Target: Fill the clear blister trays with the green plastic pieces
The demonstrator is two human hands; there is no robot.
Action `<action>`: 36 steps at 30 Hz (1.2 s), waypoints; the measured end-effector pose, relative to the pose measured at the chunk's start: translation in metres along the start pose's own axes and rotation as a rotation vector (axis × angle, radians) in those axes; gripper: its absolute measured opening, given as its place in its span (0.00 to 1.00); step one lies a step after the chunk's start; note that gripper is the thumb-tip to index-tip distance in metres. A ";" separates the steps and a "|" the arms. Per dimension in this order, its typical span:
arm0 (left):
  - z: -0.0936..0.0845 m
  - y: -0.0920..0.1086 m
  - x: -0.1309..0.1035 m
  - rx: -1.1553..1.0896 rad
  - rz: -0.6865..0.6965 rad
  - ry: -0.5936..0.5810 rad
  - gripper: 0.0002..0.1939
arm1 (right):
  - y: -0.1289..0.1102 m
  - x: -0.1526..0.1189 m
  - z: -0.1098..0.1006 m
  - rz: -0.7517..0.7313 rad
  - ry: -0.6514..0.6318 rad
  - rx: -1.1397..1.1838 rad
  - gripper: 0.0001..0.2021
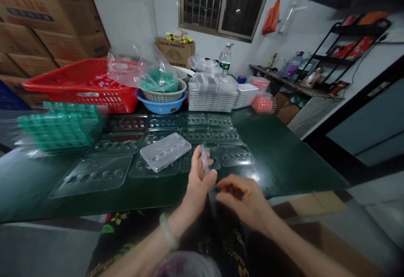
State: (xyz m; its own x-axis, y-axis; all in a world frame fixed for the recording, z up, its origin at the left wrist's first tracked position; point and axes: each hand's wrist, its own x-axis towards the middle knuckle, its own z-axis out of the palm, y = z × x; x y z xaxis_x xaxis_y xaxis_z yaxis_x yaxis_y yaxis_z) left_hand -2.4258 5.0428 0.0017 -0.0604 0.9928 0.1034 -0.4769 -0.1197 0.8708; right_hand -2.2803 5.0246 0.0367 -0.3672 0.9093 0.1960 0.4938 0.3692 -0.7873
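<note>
My left hand (200,176) grips a thin clear plastic tray (205,159) held on edge, seen nearly side-on and smeared by motion. Close to the tray's lower end is my right hand (241,195), its thumb and fingers curled together; whatever they pinch is too small to make out. A stack of clear trays (166,151) lies tilted on the rows of single clear trays (94,175) spread over the green table (271,146). Each tray has a line of small moulded hollows.
A red basket (78,79), green plastic pieces (59,127), a blue basin (162,105) with a colander, and stacked clear trays (213,94) stand along the back. Pink-red pieces (264,104) lie right of them. A bottle (225,58) stands behind the stacks.
</note>
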 end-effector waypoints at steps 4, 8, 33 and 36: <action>0.014 -0.008 -0.011 0.063 0.003 -0.115 0.36 | -0.029 -0.008 0.020 0.106 -0.052 0.331 0.04; 0.005 0.003 -0.006 0.280 0.043 -0.162 0.34 | -0.021 -0.008 0.005 0.129 0.004 0.221 0.06; -0.153 0.068 0.096 1.971 0.071 -0.156 0.40 | 0.220 0.190 -0.125 0.272 0.140 -1.182 0.14; -0.156 0.079 0.096 1.868 0.117 -0.100 0.36 | 0.203 0.179 -0.123 0.296 0.266 -1.088 0.15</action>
State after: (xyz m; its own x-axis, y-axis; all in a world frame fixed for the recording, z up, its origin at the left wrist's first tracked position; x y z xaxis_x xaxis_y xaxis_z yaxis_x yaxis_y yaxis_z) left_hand -2.6064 5.1279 0.0056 0.0601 0.9857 0.1575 0.9788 -0.0891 0.1842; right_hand -2.1485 5.2860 -0.0164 -0.0102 0.9518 0.3066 0.9974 -0.0121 0.0709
